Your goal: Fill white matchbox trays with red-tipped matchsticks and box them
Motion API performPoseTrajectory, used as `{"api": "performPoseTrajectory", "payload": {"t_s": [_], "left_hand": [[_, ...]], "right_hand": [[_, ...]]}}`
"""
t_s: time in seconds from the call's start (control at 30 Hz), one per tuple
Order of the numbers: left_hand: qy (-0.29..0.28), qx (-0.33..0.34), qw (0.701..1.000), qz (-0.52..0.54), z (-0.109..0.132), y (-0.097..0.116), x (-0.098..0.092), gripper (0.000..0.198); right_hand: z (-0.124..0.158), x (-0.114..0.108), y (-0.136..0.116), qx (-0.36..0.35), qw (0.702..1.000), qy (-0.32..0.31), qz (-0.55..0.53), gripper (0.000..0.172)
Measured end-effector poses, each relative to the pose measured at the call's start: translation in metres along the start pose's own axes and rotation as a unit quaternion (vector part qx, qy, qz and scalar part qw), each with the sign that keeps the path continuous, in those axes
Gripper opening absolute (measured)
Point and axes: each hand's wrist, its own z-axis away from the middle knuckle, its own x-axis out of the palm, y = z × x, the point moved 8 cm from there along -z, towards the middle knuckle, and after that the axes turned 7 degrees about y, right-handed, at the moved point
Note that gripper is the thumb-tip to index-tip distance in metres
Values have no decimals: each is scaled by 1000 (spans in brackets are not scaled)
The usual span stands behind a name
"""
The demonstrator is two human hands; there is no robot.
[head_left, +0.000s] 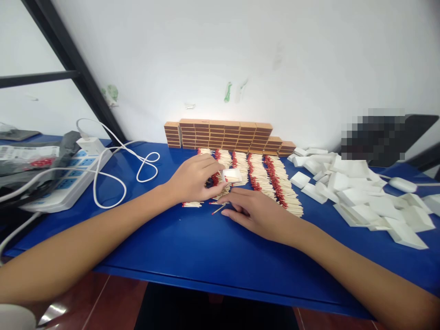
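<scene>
My left hand (196, 178) is closed around a small white matchbox tray (232, 175), thumb at its near edge and fingers on the far side. Beside it, my right hand (256, 208) is low over the table with thumb and forefinger apart. A loose red-tipped match (218, 209) lies by those fingertips, close to a few others. Rows of red-headed matches (283, 183) lie behind both hands, partly hidden by them.
Brown matchboxes (225, 135) are stacked along the wall behind the matches. A heap of white trays (357, 183) lies at the right. To the left are a white power strip (80, 172) and a looping white cable (125, 183) on the blue table (206, 256).
</scene>
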Motion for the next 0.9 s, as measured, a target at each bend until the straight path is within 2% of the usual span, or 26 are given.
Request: {"api": "performPoseTrajectory", "payload": {"t_s": [0.17, 0.47, 0.9], "left_hand": [[-6, -6, 1000, 3, 1, -1, 1, 25], [-4, 2, 1000, 5, 0, 0, 1, 26], [-2, 7, 1000, 10, 0, 1, 0, 27]], "right_hand": [[0, 4, -2, 13, 1000, -7, -9, 12], [0, 3, -2, 42, 998, -35, -2, 11], [5, 5, -5, 52, 996, -72, -16, 22]]}}
